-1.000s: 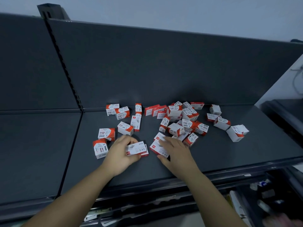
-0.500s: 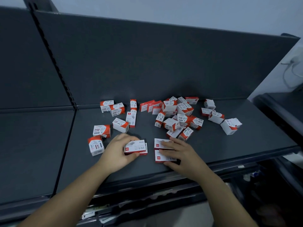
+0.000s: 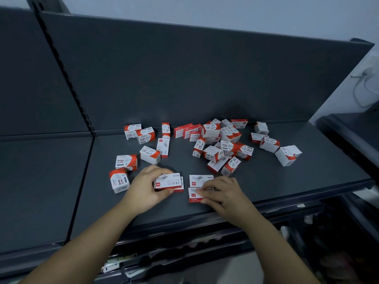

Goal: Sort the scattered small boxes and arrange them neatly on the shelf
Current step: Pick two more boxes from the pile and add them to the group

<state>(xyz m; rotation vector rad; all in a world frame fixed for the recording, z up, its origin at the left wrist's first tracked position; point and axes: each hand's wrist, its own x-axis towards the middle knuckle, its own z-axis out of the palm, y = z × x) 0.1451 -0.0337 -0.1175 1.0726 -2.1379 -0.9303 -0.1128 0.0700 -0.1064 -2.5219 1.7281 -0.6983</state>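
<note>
Since a second ago, two flat staple boxes have been drawn toward the front edge of the dark shelf and squared up, one behind the other. The near flat box is held by the right grip, with bent fingers laid over its top and the thumb against its front edge. The far flat box lies just behind it, touching. To the left, a small stack of staple boxes marked 24/6 is clasped by the left grip, fingers behind and thumb in front. This hold seems meant to keep the stack's edges flush while more are added. Like boxes appear to be gathered in front, apart from the taller paper-clip boxes at the left. Most boxes are left in a jumbled heap near the back panel, so sorting is judged barely begun.
</note>
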